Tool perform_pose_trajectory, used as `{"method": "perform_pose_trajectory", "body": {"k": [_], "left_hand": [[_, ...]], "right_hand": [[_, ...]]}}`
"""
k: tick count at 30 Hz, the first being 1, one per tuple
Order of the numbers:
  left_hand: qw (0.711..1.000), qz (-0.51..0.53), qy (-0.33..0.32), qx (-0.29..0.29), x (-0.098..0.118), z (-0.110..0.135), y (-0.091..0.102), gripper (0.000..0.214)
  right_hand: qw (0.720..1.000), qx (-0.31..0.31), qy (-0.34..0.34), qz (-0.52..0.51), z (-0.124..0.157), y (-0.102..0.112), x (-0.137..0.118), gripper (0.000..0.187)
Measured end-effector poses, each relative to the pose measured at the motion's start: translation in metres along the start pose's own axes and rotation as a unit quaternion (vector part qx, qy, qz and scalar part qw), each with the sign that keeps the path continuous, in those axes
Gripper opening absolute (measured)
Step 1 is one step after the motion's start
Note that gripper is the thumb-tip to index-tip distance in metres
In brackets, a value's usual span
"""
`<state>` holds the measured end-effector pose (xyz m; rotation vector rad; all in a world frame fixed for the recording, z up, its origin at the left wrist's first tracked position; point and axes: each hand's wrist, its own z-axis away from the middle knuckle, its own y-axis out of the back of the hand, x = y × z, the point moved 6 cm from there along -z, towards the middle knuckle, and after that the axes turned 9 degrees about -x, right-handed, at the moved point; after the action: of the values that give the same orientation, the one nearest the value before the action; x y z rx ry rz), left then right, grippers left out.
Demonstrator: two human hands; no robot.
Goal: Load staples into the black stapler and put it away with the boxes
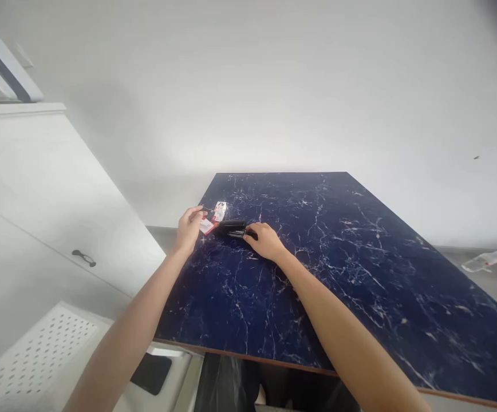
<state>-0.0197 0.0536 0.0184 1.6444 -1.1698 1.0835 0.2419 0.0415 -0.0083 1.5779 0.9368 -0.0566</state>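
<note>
On the dark blue marbled table point(248, 286), a small black object point(232, 226) lies near the left edge; it is long and narrow, with a shiny strip along its near side, and its exact kind is too small to make out. My right hand point(263, 239) has its fingers closed on the right end of it. My left hand point(189, 226) is at the table's left edge, fingertips pinching a red-and-white card point(206, 225) beside the black object's left end. Just behind that card is a white packet with red print point(220, 211).
A white cabinet point(38, 189) with a dark handle point(84, 258) stands at the left. Below it are a white perforated panel point(38, 355) and a dark flat item point(151, 373). A pale wall point(274, 86) rises behind the table. Clear plastic point(484, 261) lies beyond the right edge.
</note>
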Motion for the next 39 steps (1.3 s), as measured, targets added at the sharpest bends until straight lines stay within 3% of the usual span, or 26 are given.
{"method": "perform_pose_trajectory", "body": {"k": [3, 6, 10, 16, 21, 26, 31, 36, 39], "left_hand": [[0.994, -0.095, -0.027, 0.053, 0.000, 0.001, 0.009, 0.028], [0.985, -0.136, -0.007, 0.108, -0.007, 0.000, 0.019, 0.024], [0.980, -0.167, 0.010, 0.112, -0.015, -0.003, 0.020, 0.023], [0.963, -0.264, 0.011, 0.042, -0.012, -0.007, 0.011, 0.021], [0.940, -0.339, 0.022, -0.032, -0.007, -0.017, -0.008, 0.021], [0.898, -0.424, 0.079, -0.082, -0.009, -0.032, -0.025, 0.032], [0.892, -0.444, 0.004, -0.080, -0.001, -0.033, -0.031, 0.027], [0.868, -0.462, 0.092, -0.157, -0.011, -0.038, -0.035, 0.035], [0.877, -0.449, 0.047, -0.163, -0.003, -0.039, -0.038, 0.026]], "right_hand": [[1.000, -0.003, -0.002, 0.004, 0.001, 0.000, -0.001, 0.021], [1.000, -0.010, -0.007, 0.011, 0.002, 0.002, -0.003, 0.021], [1.000, -0.019, -0.009, 0.022, 0.003, 0.002, -0.005, 0.022], [0.999, -0.012, -0.006, 0.039, 0.002, 0.001, -0.007, 0.019], [0.999, -0.001, 0.004, 0.049, 0.001, -0.001, -0.004, 0.019], [0.999, 0.003, 0.012, 0.053, 0.001, -0.001, -0.005, 0.019], [0.998, 0.004, 0.014, 0.056, -0.001, -0.003, -0.002, 0.019], [0.998, 0.004, 0.018, 0.058, -0.001, -0.005, 0.000, 0.019], [0.998, -0.001, 0.013, 0.058, 0.000, -0.004, -0.002, 0.020]]}}
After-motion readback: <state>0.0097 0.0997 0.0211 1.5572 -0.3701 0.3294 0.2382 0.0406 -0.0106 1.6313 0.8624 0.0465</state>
